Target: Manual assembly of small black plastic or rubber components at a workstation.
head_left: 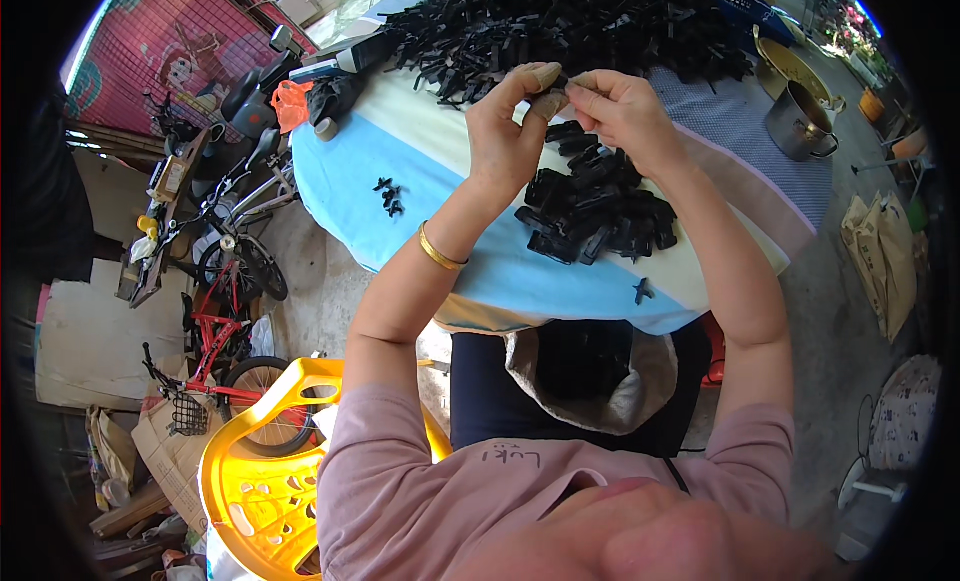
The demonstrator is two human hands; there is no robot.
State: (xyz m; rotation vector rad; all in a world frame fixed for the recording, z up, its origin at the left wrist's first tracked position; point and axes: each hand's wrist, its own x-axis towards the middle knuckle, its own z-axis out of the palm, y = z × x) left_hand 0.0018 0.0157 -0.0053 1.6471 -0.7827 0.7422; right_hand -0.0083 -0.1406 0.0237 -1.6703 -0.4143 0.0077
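Observation:
My left hand [508,131] and my right hand [628,119] meet over the table, fingertips nearly together. Beige covers wrap the thumb and forefinger of the left. Both hands pinch a small black piece [564,83], mostly hidden by the fingers. Just beyond them spreads a large heap of thin black plastic parts [560,31]. Nearer to me, below the right hand, lies a smaller pile of chunkier black pieces [605,213]. Several tiny black bits [389,196] rest to the left, and one cross-shaped bit [643,291] sits by the front edge.
A striped cloth [345,181] covers the table. On my lap is an open pale bag [655,386] with dark contents. At the right stand a metal pot [800,121] and a brass-coloured basin [785,66]. A yellow plastic chair [225,471] and bicycles [215,341] are at left.

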